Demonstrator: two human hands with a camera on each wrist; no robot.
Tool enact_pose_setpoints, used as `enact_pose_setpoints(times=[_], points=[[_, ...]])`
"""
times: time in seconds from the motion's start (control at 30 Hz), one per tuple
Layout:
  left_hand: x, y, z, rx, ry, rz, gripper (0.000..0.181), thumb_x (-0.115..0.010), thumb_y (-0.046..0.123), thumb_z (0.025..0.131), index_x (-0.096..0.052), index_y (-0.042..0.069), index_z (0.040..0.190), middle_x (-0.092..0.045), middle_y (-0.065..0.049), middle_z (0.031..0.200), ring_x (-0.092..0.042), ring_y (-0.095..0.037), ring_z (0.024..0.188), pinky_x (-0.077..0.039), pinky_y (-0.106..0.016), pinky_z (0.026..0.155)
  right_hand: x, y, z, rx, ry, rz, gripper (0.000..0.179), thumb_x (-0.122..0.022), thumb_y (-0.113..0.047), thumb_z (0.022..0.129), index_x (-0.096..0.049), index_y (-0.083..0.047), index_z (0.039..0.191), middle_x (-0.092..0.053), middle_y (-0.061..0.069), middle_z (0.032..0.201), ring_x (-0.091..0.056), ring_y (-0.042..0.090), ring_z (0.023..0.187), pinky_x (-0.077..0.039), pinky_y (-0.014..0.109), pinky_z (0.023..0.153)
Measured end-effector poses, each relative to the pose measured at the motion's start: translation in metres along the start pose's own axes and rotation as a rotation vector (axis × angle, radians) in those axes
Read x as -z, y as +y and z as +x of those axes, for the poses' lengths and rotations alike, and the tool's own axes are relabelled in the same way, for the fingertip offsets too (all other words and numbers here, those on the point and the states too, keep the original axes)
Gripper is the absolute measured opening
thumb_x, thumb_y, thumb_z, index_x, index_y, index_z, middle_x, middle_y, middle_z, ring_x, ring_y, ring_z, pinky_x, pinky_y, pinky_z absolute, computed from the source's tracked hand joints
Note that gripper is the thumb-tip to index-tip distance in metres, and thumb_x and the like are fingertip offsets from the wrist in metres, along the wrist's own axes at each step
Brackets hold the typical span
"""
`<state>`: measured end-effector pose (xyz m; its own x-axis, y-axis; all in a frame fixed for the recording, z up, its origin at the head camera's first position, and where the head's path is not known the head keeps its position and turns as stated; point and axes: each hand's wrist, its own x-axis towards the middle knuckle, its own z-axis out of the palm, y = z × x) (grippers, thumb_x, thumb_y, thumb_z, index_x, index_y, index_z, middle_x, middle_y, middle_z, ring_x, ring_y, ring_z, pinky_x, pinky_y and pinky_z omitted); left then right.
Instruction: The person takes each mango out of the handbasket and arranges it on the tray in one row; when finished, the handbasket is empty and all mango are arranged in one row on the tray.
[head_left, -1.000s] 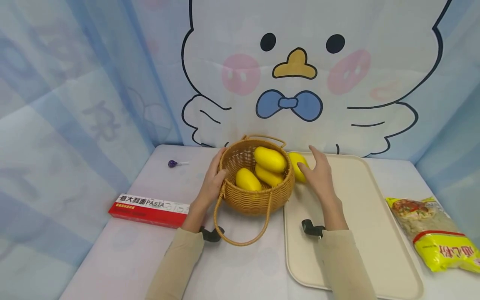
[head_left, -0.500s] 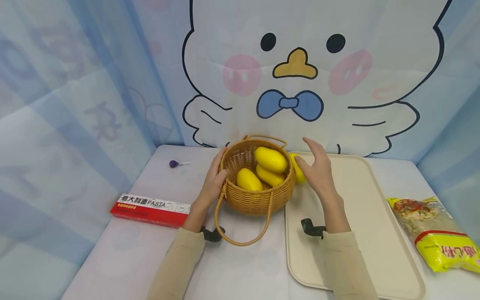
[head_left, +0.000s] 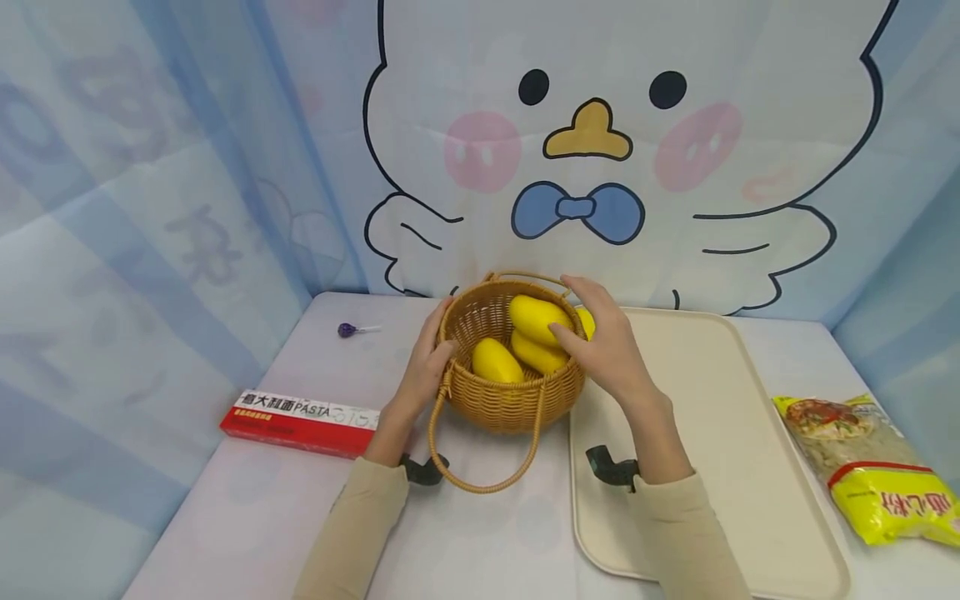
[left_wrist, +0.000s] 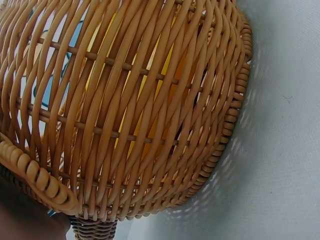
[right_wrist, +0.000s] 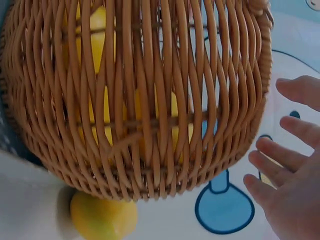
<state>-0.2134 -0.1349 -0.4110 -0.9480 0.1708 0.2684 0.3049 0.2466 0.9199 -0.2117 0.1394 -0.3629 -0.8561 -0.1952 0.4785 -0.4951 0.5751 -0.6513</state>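
A round wicker basket [head_left: 504, 408] stands in the middle of the table with several yellow mangoes [head_left: 497, 361] inside. My left hand [head_left: 422, 375] grips the basket's left rim, its thumb over the edge. My right hand [head_left: 609, 350] hovers at the right rim, fingers spread and thumb above the top mango [head_left: 536, 318]. In the right wrist view that hand [right_wrist: 295, 165] shows apart from the weave with nothing in its grasp. Outside the basket on the right lies another mango [right_wrist: 102, 216], mostly hidden behind my right hand in the head view.
A beige tray [head_left: 720, 417] lies to the right, its left edge beside the basket. Beyond it is a yellow pasta bag [head_left: 870, 467]. At left are a red pasta box [head_left: 300, 423] and a purple lollipop [head_left: 347, 330]. The front basket handle [head_left: 480, 489] hangs down toward me.
My right hand has moved left, from over the outside mango to the basket's right rim. The left hand keeps its grip, and the mangoes inside stay as they were.
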Motion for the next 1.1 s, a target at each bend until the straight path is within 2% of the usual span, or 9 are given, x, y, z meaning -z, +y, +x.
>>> enact_pose_setpoints(times=[0.13,0.3,0.47,0.67,0.83,0.93,1.1], points=[[-0.002,-0.024,0.007,-0.012,0.029,0.01,0.068,-0.041,0.017,0.095,-0.021,0.037,0.157,-0.021,0.006,0.165,-0.026,-0.019,0.15,-0.027,-0.047,0.122,-0.009,-0.006,0.0,0.042,-0.047,-0.051,0.064,-0.069,-0.02,0.09,-0.045,-0.019,0.149,-0.044,0.008,0.153,-0.042,0.031,0.141,-0.039,0.054,0.114],[0.0,-0.024,0.005,-0.014,0.033,0.008,0.069,-0.041,0.016,0.095,-0.021,0.032,0.159,-0.021,0.005,0.165,-0.026,-0.019,0.151,-0.027,-0.048,0.122,-0.02,-0.007,0.003,0.033,-0.115,-0.144,0.064,-0.068,-0.021,0.091,-0.044,-0.021,0.15,-0.041,0.006,0.155,-0.04,0.032,0.143,-0.039,0.055,0.113],[0.001,-0.025,0.006,-0.018,0.033,-0.02,0.069,-0.041,0.013,0.095,-0.02,0.029,0.159,-0.019,0.003,0.166,-0.024,-0.022,0.151,-0.024,-0.049,0.123,-0.028,-0.009,0.007,0.034,-0.178,-0.19,0.063,-0.067,-0.025,0.092,-0.044,-0.023,0.15,-0.042,0.007,0.155,-0.042,0.033,0.141,-0.04,0.056,0.112],[-0.002,-0.027,0.009,-0.02,0.015,-0.014,0.07,-0.041,0.013,0.095,-0.019,0.027,0.159,-0.018,0.001,0.166,-0.023,-0.022,0.152,-0.023,-0.049,0.123,-0.027,-0.01,0.01,0.016,-0.219,-0.242,0.063,-0.068,-0.026,0.091,-0.046,-0.021,0.149,-0.042,0.011,0.155,-0.042,0.036,0.141,-0.04,0.057,0.111],[-0.003,-0.026,0.008,-0.012,0.039,0.008,0.07,-0.042,0.016,0.094,-0.022,0.032,0.158,-0.022,0.009,0.164,-0.025,-0.017,0.15,-0.026,-0.048,0.122,-0.027,-0.011,0.013,-0.008,-0.259,-0.262,0.064,-0.068,-0.029,0.09,-0.045,-0.021,0.15,-0.043,0.009,0.154,-0.043,0.034,0.139,-0.041,0.056,0.11],[-0.003,-0.025,0.008,-0.01,0.037,0.012,0.069,-0.041,0.017,0.094,-0.021,0.031,0.159,-0.021,0.01,0.164,-0.025,-0.017,0.151,-0.026,-0.048,0.122,-0.027,-0.013,0.015,-0.031,-0.289,-0.278,0.064,-0.068,-0.029,0.09,-0.045,-0.021,0.15,-0.042,0.009,0.154,-0.041,0.034,0.141,-0.04,0.056,0.111],[-0.004,-0.026,0.008,-0.011,0.034,0.005,0.07,-0.041,0.017,0.094,-0.021,0.029,0.159,-0.021,0.008,0.165,-0.026,-0.019,0.151,-0.027,-0.05,0.121,-0.028,-0.015,0.021,-0.061,-0.352,-0.329,0.062,-0.067,-0.029,0.09,-0.047,-0.019,0.149,-0.041,0.011,0.156,-0.037,0.035,0.144,-0.036,0.057,0.114]])
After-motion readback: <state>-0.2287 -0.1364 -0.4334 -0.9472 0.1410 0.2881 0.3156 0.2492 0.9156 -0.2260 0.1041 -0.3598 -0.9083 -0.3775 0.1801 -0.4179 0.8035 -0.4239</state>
